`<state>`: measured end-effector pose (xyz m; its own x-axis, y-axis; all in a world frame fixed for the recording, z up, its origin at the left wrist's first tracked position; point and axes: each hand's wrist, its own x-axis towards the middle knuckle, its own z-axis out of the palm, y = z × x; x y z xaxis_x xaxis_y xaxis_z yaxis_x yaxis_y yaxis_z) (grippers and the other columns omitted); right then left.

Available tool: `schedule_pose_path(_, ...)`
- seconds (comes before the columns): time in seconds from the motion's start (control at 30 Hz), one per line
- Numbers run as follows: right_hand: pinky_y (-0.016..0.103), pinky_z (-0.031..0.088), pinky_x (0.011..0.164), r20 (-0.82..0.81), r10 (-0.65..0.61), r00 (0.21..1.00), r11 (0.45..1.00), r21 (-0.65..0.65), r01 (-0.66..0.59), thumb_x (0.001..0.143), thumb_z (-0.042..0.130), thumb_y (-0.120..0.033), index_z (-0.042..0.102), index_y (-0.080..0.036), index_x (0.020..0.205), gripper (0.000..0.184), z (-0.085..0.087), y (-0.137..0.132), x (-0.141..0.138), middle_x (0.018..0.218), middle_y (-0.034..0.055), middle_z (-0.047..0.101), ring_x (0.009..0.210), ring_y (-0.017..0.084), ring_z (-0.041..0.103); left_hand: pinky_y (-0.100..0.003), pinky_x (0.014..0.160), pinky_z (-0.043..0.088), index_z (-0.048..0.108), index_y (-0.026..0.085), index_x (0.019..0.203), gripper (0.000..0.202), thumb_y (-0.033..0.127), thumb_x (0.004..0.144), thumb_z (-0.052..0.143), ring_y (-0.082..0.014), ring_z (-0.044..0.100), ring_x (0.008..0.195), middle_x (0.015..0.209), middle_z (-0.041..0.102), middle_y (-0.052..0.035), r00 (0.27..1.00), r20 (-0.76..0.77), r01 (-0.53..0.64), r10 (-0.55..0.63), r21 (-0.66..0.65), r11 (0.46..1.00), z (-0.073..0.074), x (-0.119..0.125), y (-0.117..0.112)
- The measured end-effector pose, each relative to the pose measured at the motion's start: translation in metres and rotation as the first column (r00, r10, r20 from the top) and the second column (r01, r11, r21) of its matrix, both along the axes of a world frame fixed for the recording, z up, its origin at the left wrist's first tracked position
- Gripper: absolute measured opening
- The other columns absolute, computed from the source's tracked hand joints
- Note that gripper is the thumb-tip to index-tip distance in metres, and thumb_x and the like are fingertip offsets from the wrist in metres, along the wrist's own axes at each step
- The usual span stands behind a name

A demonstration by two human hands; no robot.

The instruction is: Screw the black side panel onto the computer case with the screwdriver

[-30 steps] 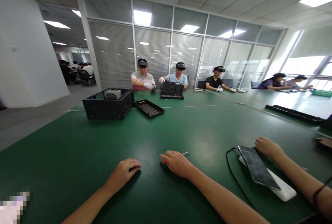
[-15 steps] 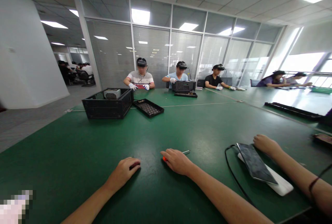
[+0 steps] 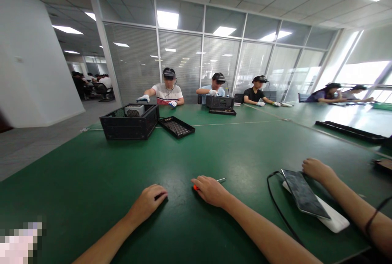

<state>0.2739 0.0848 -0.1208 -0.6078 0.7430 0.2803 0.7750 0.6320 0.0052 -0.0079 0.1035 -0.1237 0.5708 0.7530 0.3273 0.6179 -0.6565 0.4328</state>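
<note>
My left hand [image 3: 150, 200] rests on the green tabletop, its fingers curled in toward the thumb. A dark gap shows between thumb and fingers, and no object is visible in it. To its right, my right hand [image 3: 211, 190] lies palm down, closed over a screwdriver [image 3: 221, 180]. A bit of the orange handle shows at the thumb side, while the metal shaft sticks out beyond the knuckles, pointing right. The palm covers the rest of the tool.
Another person's arm [image 3: 343, 190] lies at right, beside a phone [image 3: 306, 194] on a white slab with a black cable [image 3: 274, 198]. Farther off stand a black computer case [image 3: 128, 127] and a black panel [image 3: 177, 127]. Several people sit across the green table [image 3: 232, 145].
Across the table, a person's gloved hand has moved left to the computer case's far side. My hands stay almost in place; the whole view has shifted slightly.
</note>
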Motion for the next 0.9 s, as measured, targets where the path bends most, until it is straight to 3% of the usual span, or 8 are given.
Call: schedule_pose_path(0.9,0.029,0.042,0.077,-0.014,-0.001,1.0,1.0,-0.015,0.001,0.087,0.04,-0.018,0.05,-0.014,0.116,0.031,-0.0051,0.0011,-0.0002,0.098,0.0088,0.058,0.088,0.018,0.053,-0.028,0.082,0.045,0.066,0.021,0.086,0.02,0.029,0.085,0.047,-0.015,0.059,0.085,0.089,0.066,-0.0011,1.0,0.01,0.012,-0.012,0.017,1.0,0.002,0.0011,-0.0025)
